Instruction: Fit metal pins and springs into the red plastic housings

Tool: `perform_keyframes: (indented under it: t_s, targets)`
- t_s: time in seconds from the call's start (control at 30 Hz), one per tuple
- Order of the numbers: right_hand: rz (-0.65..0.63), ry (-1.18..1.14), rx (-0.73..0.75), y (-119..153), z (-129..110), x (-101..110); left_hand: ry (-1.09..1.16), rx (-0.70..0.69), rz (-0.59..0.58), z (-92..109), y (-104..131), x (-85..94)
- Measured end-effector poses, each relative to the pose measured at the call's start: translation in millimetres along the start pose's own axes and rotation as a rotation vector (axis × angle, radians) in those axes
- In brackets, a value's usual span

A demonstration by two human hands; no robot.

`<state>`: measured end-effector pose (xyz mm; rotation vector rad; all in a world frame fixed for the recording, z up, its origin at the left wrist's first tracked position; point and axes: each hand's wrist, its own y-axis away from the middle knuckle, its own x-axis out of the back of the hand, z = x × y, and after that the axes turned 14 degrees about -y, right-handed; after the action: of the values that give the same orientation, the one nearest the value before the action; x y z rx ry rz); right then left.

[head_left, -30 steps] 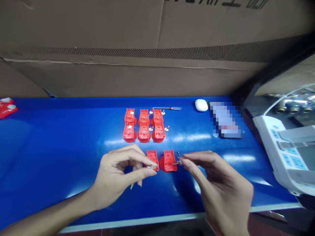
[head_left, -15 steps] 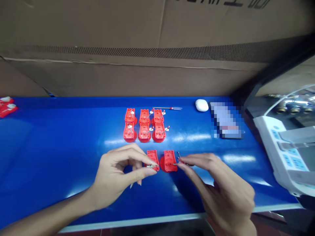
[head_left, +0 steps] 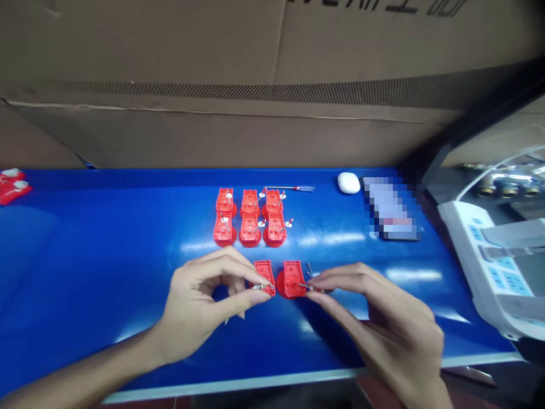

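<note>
Thumb and fingertips of my left hand (head_left: pixel 213 301) pinch a small metal part (head_left: pixel 260 287) over the lower edge of a red plastic housing (head_left: pixel 263 271). My right hand (head_left: pixel 366 307) pinches another small metal part (head_left: pixel 307 287), whose thin end reaches over a second red housing (head_left: pixel 292 278). A small screw-like piece (head_left: pixel 309 267) lies just above the right fingertips. Farther back, two rows of similar red housings (head_left: pixel 250 230) carry thin metal pins and white pieces.
A screwdriver (head_left: pixel 303 188) lies behind the rows. Further right are a white rounded case (head_left: pixel 349 183), a blurred phone-like object (head_left: pixel 394 210) and a white power strip (head_left: pixel 489 255). Red and white parts (head_left: pixel 12 187) sit at the far left. Cardboard (head_left: pixel 213 136) walls the back.
My right hand has shifted slightly, and its fingers have turned a little around the metal part. My left hand is almost unchanged.
</note>
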<state>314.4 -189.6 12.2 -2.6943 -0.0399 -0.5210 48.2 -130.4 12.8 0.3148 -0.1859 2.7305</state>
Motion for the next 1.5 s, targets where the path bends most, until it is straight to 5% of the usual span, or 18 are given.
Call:
perform_keyframes:
  t_s: [0.53,1.07,1.5]
  targets:
    - [-0.166,0.115,0.046,-4,-1,11,0.003,-0.005,0.005,-3,1,-0.4]
    - [-0.336,0.030,-0.131,-12,-3,14,0.014,-0.018,0.003,-6,-1,-1.1]
    - [-0.251,0.061,-0.090,-7,0,13,0.002,-0.029,0.000,-6,-1,-0.9]
